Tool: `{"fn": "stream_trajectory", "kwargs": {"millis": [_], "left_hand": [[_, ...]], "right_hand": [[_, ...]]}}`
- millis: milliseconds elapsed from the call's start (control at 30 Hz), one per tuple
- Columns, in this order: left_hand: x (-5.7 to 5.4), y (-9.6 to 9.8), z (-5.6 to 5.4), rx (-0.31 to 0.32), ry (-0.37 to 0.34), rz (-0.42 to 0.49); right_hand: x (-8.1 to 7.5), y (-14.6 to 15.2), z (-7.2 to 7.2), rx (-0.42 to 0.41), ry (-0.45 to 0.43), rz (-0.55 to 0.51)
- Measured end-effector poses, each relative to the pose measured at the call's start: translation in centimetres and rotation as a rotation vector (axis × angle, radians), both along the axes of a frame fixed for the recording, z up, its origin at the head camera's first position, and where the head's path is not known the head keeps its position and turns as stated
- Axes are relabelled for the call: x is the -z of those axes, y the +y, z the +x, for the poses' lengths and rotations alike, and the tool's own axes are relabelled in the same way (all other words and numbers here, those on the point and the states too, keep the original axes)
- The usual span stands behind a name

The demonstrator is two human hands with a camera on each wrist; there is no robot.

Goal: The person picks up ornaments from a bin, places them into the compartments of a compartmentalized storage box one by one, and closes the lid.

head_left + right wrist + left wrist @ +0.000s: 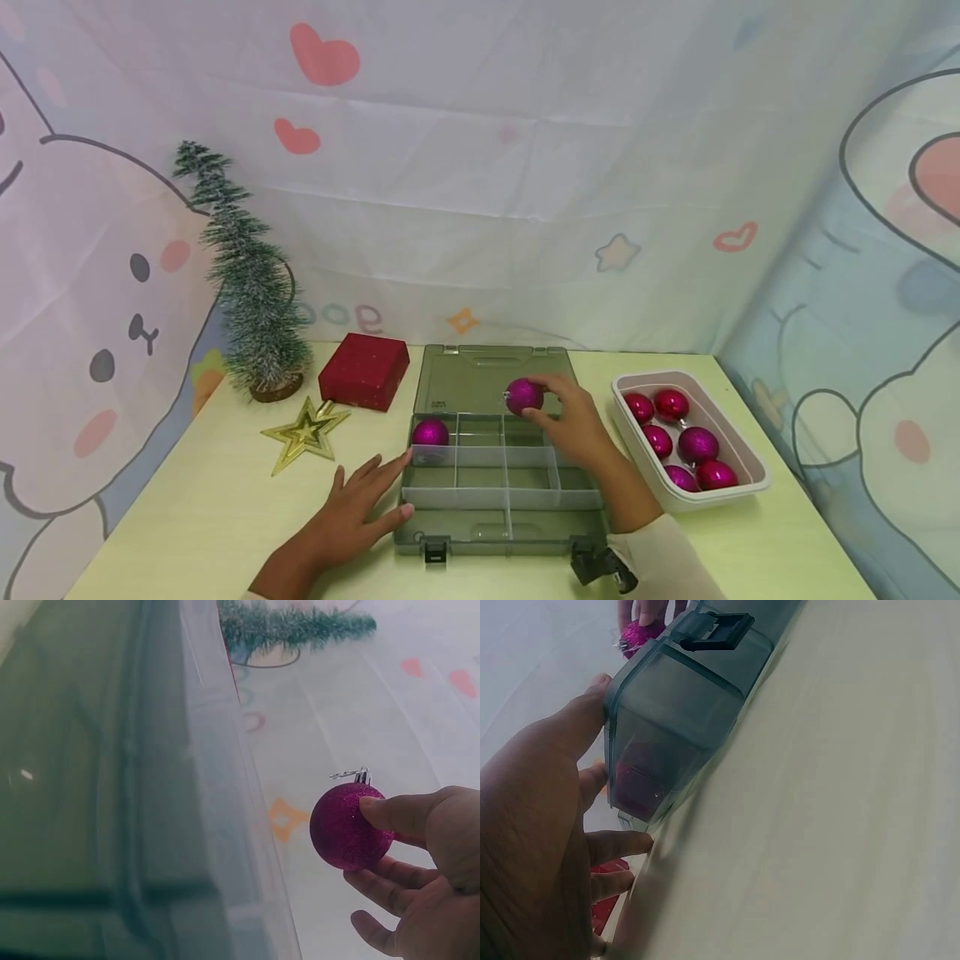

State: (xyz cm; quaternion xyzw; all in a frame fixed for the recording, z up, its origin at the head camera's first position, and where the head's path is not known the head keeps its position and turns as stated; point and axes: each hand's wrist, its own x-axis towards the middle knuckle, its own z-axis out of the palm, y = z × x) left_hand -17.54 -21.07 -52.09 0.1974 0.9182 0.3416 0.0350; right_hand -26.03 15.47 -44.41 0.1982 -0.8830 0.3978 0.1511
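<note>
My right hand [573, 421] pinches a glittery purple Christmas ball [523, 397] between thumb and fingers, above the back of a divided plastic box [480, 521]. The ball's silver cap and hook show in the right wrist view, where the ornament [349, 829] is held clear of the box wall. The box lies with its lid [457, 379] folded back. Another purple ball [431, 433] sits in its back left compartment. My left hand [348, 512] rests against the box's left side, fingers spread; in the left wrist view, its thumb and fingertips touch the box wall [682, 697].
A white tub [678, 500] with several red and purple balls stands right of the box. To the left are a gold star [306, 435], a red gift box [364, 371] and a small artificial tree [255, 292]. A patterned cloth hangs behind the table.
</note>
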Motion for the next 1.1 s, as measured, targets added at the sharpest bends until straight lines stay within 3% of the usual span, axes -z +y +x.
{"fn": "stream_trajectory", "kwargs": {"millis": [333, 700, 1100], "left_hand": [[0.4, -0.1, -0.2, -0.005, -0.025, -0.011], [0.0, 0.0, -0.1, -0.005, -0.027, -0.003], [-0.1, 0.0, 0.0, -0.001, -0.033, 0.001]], "right_hand": [[0.0, -2.3, -0.3, -0.082, 0.05, 0.069], [-0.7, -3.8, -0.6, -0.158, -0.018, 0.212], [0.6, -4.2, -1.1, -0.253, 0.025, 0.272]]}}
